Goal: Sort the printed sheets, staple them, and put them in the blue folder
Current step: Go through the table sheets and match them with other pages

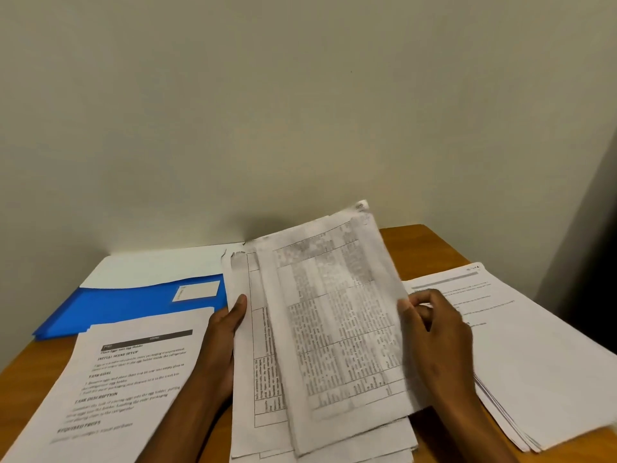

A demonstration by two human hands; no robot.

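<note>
A bundle of printed sheets with tables (320, 335) is lifted off the wooden table in the middle, its top corners torn. My left hand (222, 342) grips the bundle's left edge, thumb on the front. My right hand (437, 339) pinches the right edge of the topmost sheet, which is fanned to the right of the others. The blue folder (127, 305) lies open at the back left, a white label on its pocket. No stapler is in view.
A text sheet (110, 392) lies at the front left, overlapping the folder. A stack of printed sheets (521, 355) lies at the right, reaching the table's edge. The wooden table (420, 248) stands against a plain wall.
</note>
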